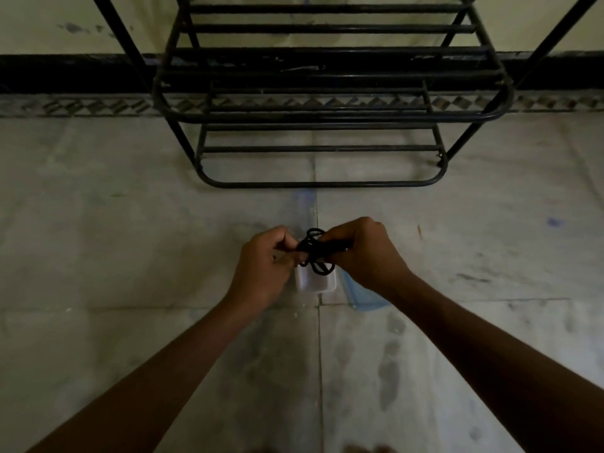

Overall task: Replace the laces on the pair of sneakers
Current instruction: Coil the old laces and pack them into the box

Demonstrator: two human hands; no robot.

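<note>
From my remote seat I see a tangled bundle of thin black cord laces [314, 248], round in section and looped over itself, held between both hands above the pale, smudged stone-tile floor [130, 240]. The bundle hangs just over a small white rectangular plastic tub [316, 284] with rounded corners, standing on the floor. Just beside the tub, on its right, lies a flat piece of translucent blue plastic [362, 295]. Beyond them stands a black tubular metal shoe rack [327, 117] with slatted tiers and curved front corners, set against a wall with a dark skirting band.

The left hand [263, 268] is curled, thumb and fingertips pinching the left side of the laces. The right hand [362, 253] arches over the top, knuckles up, fingers bent round the bundle's right side. Both forearms reach forward and converge at the laces.
</note>
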